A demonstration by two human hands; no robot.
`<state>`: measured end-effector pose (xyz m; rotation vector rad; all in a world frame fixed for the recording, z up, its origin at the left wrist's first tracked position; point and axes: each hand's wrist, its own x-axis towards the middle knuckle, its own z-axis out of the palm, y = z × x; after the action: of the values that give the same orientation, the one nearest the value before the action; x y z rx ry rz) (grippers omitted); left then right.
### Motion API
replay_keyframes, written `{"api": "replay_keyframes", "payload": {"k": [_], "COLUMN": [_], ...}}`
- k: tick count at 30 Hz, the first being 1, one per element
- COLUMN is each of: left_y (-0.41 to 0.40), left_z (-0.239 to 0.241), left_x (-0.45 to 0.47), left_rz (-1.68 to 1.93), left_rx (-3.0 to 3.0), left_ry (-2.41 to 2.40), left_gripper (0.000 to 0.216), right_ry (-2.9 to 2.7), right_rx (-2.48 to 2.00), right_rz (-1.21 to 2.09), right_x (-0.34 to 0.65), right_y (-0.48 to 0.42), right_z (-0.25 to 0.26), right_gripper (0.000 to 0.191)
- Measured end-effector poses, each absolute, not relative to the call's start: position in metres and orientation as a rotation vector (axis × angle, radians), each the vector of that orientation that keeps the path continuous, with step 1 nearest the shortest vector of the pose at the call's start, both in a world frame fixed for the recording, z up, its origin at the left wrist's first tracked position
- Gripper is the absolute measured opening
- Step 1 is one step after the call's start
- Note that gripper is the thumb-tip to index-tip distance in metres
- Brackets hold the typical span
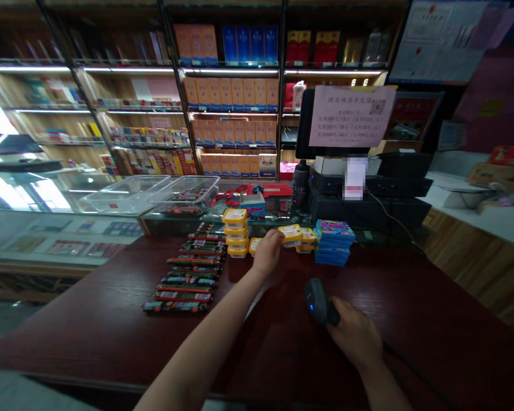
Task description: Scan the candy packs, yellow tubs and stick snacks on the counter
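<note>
My left hand (268,252) stretches forward over the counter, its fingers closed on the left edge of a small yellow tub (290,234). More yellow tubs (307,237) lie just right of it, and a stack of yellow tubs (237,233) rises to the left. Part of another yellow tub (253,245) shows beside my wrist. In my right hand (358,331) is a dark barcode scanner (316,301), gripped by its handle, with a blue light lit. Blue boxes (334,242) are piled right of the tubs.
Rows of dark slim packets (188,278) lie on the left of the brown counter (89,337). Clear plastic bins (184,191) and a black bottle (300,184) stand behind. A monitor (304,125) with a paper sign rises at the back right. The scanner's cable (411,365) trails right.
</note>
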<state>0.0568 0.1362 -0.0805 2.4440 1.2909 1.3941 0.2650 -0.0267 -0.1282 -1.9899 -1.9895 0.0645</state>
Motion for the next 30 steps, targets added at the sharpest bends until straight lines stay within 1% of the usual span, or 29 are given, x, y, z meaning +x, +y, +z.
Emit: {"api": "replay_keyframes", "payload": {"k": [2,5,10,12,14,18,20,24,30], "left_y": [0.119,0.095,0.074,0.072,0.072,0.071,0.070,0.070,0.073], "left_z": [-0.093,-0.114,-0.136,-0.139,-0.140,-0.140,-0.141,-0.143,-0.147], "left_x": [0.037,0.012,-0.009,-0.010,-0.009,-0.007,-0.006,-0.007,-0.009], "left_rz": [1.458,1.493,1.525,1.528,1.518,1.479,1.460,1.429,1.403], "left_rx": [2.387,2.302,2.087,2.026,1.992,1.966,1.966,1.975,2.009], "left_ry": [1.280,1.391,1.616,1.659,1.693,1.748,1.775,1.814,1.821], "left_gripper": [0.015,0.011,0.007,0.007,0.007,0.008,0.008,0.007,0.009], "right_ry": [-1.989,-1.986,-1.959,-1.923,-1.871,-1.772,-1.727,-1.692,-1.707], "right_rx": [-2.004,-2.015,-1.972,-1.949,-1.889,-1.604,-1.501,-1.417,-1.395], "right_rz": [0.072,0.050,0.073,0.142,0.279,0.624,0.710,0.762,0.717], "right_x": [0.264,0.261,0.254,0.252,0.250,0.242,0.236,0.227,0.225], "right_y": [-0.028,-0.030,-0.032,-0.032,-0.032,-0.036,-0.040,-0.046,-0.050], "right_z": [-0.127,-0.126,-0.120,-0.117,-0.114,-0.109,-0.107,-0.103,-0.096], "right_gripper": [0.022,0.024,0.033,0.031,0.029,0.029,0.032,0.036,0.034]}}
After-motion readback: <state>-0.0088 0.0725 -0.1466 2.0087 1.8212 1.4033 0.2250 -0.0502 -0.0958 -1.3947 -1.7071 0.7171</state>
